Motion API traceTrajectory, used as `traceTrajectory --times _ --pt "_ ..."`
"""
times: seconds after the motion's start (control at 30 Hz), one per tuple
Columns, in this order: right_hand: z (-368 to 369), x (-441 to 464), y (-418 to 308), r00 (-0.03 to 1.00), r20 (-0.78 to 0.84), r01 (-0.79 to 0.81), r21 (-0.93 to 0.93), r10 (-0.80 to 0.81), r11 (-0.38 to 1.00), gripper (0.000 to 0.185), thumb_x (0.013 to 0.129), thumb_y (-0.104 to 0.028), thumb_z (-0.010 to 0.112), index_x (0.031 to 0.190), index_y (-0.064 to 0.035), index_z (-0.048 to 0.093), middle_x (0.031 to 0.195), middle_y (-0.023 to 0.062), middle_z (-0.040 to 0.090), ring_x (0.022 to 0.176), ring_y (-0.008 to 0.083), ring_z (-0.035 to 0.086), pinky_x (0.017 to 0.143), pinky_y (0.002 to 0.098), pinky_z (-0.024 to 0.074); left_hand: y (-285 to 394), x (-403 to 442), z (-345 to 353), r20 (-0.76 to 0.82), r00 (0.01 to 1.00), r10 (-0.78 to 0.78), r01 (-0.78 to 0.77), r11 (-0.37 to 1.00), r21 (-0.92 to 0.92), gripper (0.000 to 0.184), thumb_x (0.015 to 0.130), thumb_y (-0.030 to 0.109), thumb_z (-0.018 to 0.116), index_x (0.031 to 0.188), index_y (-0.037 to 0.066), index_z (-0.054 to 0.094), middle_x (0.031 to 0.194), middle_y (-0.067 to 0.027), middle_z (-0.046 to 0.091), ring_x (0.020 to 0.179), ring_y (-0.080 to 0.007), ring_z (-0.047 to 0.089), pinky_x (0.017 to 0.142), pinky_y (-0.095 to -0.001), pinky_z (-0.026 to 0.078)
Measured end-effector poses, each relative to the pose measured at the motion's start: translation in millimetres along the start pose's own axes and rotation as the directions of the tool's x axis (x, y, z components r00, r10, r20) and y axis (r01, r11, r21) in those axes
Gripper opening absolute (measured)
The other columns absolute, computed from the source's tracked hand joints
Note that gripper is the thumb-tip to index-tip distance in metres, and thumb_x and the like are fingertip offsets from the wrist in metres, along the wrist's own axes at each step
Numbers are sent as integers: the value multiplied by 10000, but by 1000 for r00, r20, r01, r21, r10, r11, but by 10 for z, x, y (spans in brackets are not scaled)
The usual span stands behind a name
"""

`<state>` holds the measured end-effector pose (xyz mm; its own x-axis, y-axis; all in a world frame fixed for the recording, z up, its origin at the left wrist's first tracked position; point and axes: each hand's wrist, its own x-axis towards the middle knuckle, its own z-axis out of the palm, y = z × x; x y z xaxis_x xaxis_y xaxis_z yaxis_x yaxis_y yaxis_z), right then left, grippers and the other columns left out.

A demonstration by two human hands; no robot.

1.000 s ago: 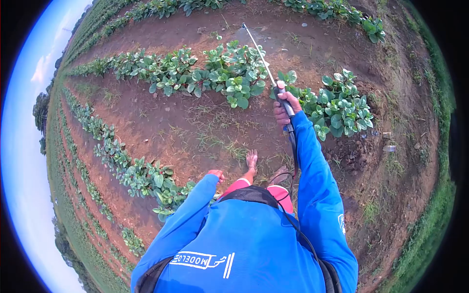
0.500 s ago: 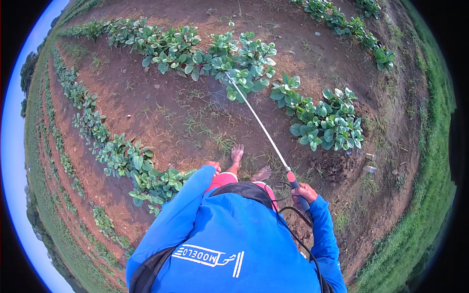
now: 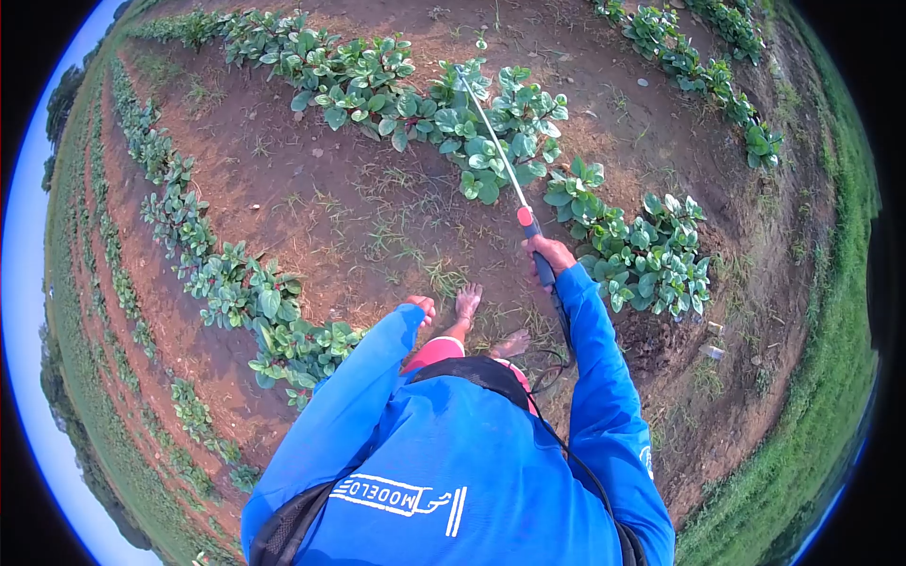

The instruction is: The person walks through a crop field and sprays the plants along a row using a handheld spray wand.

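Note:
My right hand (image 3: 550, 258) is wrapped round the dark handle of a spray wand (image 3: 497, 146). The wand's thin metal tube points away from me, and its tip lies over the leafy plants (image 3: 486, 179) of the middle row. From the handle a black hose runs back toward my body. Near my waist, my left hand (image 3: 423, 307) is closed, its fingers curled; whether it holds anything small is hidden. Both bare feet (image 3: 467, 304) stand on the soil below my hands.
A nearer row of plants (image 3: 269, 302) runs along the left, and another row (image 3: 679, 61) is at the upper right. Small pale litter (image 3: 712, 352) lies on the soil at the right, before a grassy strip (image 3: 821, 396).
My right hand has moved forward from near my right side, carrying the wand. The wand's tip has shifted farther away over the middle row. My left hand stays near my waist.

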<state>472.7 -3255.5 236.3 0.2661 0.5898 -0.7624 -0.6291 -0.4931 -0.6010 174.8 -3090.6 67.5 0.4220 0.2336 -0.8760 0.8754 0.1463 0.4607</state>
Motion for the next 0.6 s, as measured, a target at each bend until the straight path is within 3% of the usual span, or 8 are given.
traceTrajectory --times 0.07,0.13,0.3,0.4,0.5,0.53,0.57,0.6 --pt "10 311 -295 999 -27 -30 40 31 999 273 697 -316 581 748 -73 467 542 60 471 331 145 420 266 264 316 -179 29 -205 -13 1000 -22 22 1000 2 368 817 393 399 796 77 587 668 -47 583 531 -129 509 496 -290 424" --pt "72 487 -519 997 -63 39 -68 -43 997 289 691 -327 587 748 -72 461 541 58 468 309 146 396 250 266 302 -370 43 -397 -28 998 -51 51 999 7 372 816 395 396 798 76 587 671 -49 584 531 -134 511 494 -299 426" --pt "-60 608 -274 984 53 180 -326 -172 928 315 683 -333 593 799 -46 534 579 16 498 459 104 469 426 233 372 -752 -14 -684 -42 995 -93 83 977 -197 323 832 369 401 750 97 553 612 -12 552 466 -88 458 417 -247 372" --pt "-95 252 -101 993 -18 81 -589 -113 804 401 604 -356 609 776 2 551 640 39 513 584 142 480 544 283 391 -878 91 -650 -92 983 -160 132 958 -256 345 836 392 399 739 96 547 597 -12 545 446 -91 446 404 -256 364" --pt "-326 -161 103 993 -74 -13 -840 -90 542 488 553 -405 636 773 26 567 651 134 568 613 226 562 594 338 443 -862 191 -591 -42 981 -190 178 964 -196 381 825 406 396 744 73 562 612 -36 554 475 -115 469 451 -268 399" --pt "-436 -292 169 994 -75 -31 -900 -85 436 507 545 -414 645 780 29 570 654 158 573 621 255 579 599 354 449 -879 248 -558 -19 984 -179 172 964 -201 396 819 410 398 747 61 572 630 -49 564 497 -126 487 480 -271 420" --pt "-586 -407 293 995 -80 -43 -877 -57 478 499 529 -383 661 801 26 576 635 118 561 589 216 550 583 335 440 -795 254 -515 -23 985 -173 165 964 -207 402 819 412 391 751 60 573 634 -52 565 502 -129 489 485 -273 421" --pt "-621 -577 255 992 -122 -105 -904 -14 414 502 522 -387 668 806 20 584 640 125 574 588 234 562 580 342 444 -632 216 -456 -26 986 -167 158 964 -212 408 819 415 385 756 59 574 639 -54 566 507 -131 491 491 -275 423"
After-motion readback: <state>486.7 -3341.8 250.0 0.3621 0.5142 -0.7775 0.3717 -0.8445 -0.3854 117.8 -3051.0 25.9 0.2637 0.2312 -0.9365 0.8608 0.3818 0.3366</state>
